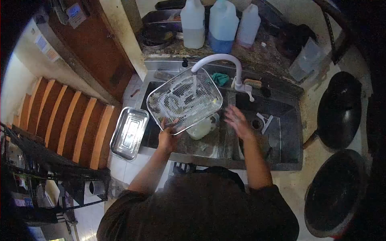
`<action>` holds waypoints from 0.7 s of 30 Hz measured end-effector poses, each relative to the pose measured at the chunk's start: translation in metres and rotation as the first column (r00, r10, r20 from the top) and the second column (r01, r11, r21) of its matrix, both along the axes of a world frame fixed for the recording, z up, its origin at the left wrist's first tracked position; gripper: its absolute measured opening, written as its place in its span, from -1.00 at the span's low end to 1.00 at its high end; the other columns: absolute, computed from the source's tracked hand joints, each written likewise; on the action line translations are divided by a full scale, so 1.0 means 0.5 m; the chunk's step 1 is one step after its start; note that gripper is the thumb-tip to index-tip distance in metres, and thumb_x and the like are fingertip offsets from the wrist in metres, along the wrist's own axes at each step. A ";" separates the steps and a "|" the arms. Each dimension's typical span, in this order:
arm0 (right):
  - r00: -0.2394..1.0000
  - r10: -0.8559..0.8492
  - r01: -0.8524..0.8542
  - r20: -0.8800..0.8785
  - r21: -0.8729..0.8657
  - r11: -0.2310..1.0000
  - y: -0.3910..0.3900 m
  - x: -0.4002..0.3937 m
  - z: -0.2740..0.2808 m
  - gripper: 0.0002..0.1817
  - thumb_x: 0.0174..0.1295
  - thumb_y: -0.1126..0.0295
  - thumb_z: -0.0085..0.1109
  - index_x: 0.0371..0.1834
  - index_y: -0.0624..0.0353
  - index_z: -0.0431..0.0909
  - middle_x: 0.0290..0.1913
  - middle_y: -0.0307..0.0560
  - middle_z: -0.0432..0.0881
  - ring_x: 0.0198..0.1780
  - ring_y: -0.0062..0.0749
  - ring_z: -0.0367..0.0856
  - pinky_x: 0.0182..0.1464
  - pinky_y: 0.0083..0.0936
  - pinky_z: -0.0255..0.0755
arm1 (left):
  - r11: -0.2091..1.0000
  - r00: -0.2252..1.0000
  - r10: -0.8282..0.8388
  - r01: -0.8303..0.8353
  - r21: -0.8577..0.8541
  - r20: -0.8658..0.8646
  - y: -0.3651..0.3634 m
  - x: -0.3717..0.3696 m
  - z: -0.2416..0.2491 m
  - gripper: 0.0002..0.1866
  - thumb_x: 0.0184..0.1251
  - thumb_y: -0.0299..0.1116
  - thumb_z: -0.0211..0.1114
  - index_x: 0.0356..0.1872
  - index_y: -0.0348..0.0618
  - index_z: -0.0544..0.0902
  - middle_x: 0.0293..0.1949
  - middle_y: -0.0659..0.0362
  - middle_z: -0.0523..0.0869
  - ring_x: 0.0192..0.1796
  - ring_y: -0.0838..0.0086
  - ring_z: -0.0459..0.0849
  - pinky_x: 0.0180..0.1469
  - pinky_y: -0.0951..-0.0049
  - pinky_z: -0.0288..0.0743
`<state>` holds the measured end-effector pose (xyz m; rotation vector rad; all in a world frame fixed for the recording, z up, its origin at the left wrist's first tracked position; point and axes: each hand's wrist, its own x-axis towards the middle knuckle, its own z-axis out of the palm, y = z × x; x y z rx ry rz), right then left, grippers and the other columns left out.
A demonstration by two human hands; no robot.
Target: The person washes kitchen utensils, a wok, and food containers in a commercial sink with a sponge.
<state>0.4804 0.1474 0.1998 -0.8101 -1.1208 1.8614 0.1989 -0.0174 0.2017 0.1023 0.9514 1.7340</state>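
Observation:
My left hand (167,138) grips the near left edge of a wire mesh basket (205,86), held tilted over the left sink basin. Water runs from the white faucet (219,58) onto the mesh, where pale wet patches and small scraps show. To the right of the basket, my right hand (237,121) is apart from it, fingers spread and holding nothing. Below the basket, a pale, translucent container (200,130) sits in the basin, partly hidden. A shiny rectangular steel tray (129,132) rests by the sink's left edge.
Several plastic jugs (222,28) stand on the back ledge. A green cloth (219,78) and a scrub brush (252,83) lie behind the faucet. The right basin holds a white squeegee (265,123). Dark woks (339,110) are at the right; stairs (72,120) are at the left.

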 end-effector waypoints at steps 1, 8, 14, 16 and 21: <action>0.985 0.002 -0.021 -0.173 -0.108 0.994 0.022 -0.052 -0.019 -0.39 0.15 0.34 0.33 0.29 0.15 0.37 0.24 0.06 0.45 0.22 -0.04 0.47 0.28 -0.15 0.31 | 1.000 1.000 -0.009 0.009 0.006 -0.002 0.006 0.001 -0.018 -0.27 0.28 -0.61 -0.15 0.48 0.11 -0.07 0.22 -0.05 0.47 0.05 -0.03 0.63 -0.02 -0.01 0.61; 0.979 -0.065 0.101 0.194 -0.179 0.979 0.100 -0.239 -0.069 -0.47 0.25 0.35 0.23 0.28 0.18 0.34 0.21 0.04 0.46 0.21 -0.26 0.43 0.17 -0.21 0.39 | 0.986 0.975 0.112 -0.084 0.146 -0.193 0.012 -0.022 -0.028 -0.27 0.26 -0.64 -0.21 0.48 0.09 -0.05 0.30 -0.10 0.35 0.21 0.01 0.51 0.09 -0.03 0.58; 0.958 -0.241 0.275 0.157 -0.246 0.930 0.077 -0.351 -0.049 -0.74 0.12 0.46 0.31 -0.10 0.22 0.62 -0.22 -0.09 0.66 -0.27 -0.29 0.62 -0.16 -0.29 0.50 | 0.960 0.792 0.247 -0.120 0.255 -0.559 -0.024 -0.063 -0.022 -0.34 0.34 -0.57 -0.16 0.48 -0.05 -0.02 0.30 -0.08 0.32 0.24 0.10 0.45 0.16 0.02 0.53; 0.992 -0.109 0.087 -0.070 -0.259 0.962 0.087 -0.377 -0.066 -0.76 0.15 0.45 0.30 -0.11 0.23 0.61 -0.26 -0.11 0.66 -0.30 -0.27 0.63 -0.18 -0.29 0.52 | 0.943 0.804 0.275 -0.119 0.310 -0.527 -0.036 -0.068 -0.001 -0.37 0.41 -0.50 -0.13 0.48 -0.06 -0.04 0.28 -0.07 0.33 0.24 0.13 0.44 0.17 0.06 0.53; 0.980 -0.187 0.161 -0.074 -0.268 0.950 0.068 -0.415 -0.004 -0.86 0.11 0.51 0.29 -0.27 0.26 0.59 -0.45 -0.14 0.61 -0.40 -0.38 0.57 -0.30 -0.40 0.41 | 0.933 0.744 0.316 -0.129 0.337 -0.589 -0.045 -0.076 -0.014 -0.39 0.42 -0.54 -0.14 0.47 -0.10 -0.04 0.28 -0.05 0.37 0.15 0.10 0.55 0.08 0.16 0.60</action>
